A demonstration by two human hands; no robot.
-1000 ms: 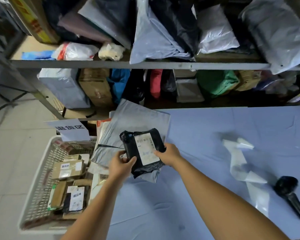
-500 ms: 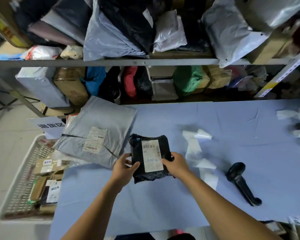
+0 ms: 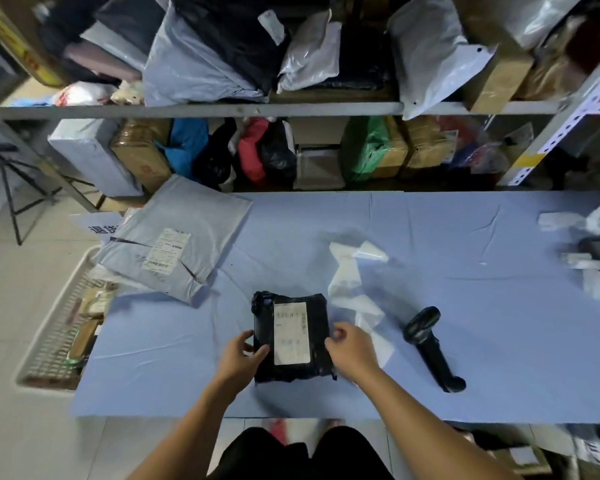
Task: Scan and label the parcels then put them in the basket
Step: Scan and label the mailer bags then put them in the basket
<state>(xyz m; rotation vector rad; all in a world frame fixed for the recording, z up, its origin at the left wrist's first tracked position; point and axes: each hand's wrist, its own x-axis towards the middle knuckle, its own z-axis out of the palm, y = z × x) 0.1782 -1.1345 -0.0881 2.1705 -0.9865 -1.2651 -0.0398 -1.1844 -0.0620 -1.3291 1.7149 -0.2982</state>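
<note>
I've got the black parcel (image 3: 291,337) lying flat on the blue surface (image 3: 465,306), near the front edge, w/ its white shipping label (image 3: 290,333) facing up. My left hand (image 3: 241,358) is at the parcel's left edge, thumb laid on top and fingers curled at the side, so it's pinching that edge. My right hand (image 3: 349,348) is at the right edge, fingers loosely bent and touching the wrap; can't tell if it's truly gripping or just resting there. Just right of that hand lies a strip of white backing paper (image 3: 347,271), crumpled, running from mid-surface toward the front edge. Further right, apart from the parcel, the black handheld scanner (image 3: 428,344) lies on its side, head pointing away from me, handle toward me. At the back-left corner a grey poly mailer (image 3: 201,230) w/ its own label lies partly over the surface edge, overhanging the white mesh basket (image 3: 49,341) on the floor at left; basket has several boxed items in it, details blurred. At the far right edge there's a dark device (image 3: 598,251) w/ white paper bits around it, too blurred to say more. Behind the surface, a metal shelf rack (image 3: 291,108) is packed w/ bags and cartons on two levels.
</note>
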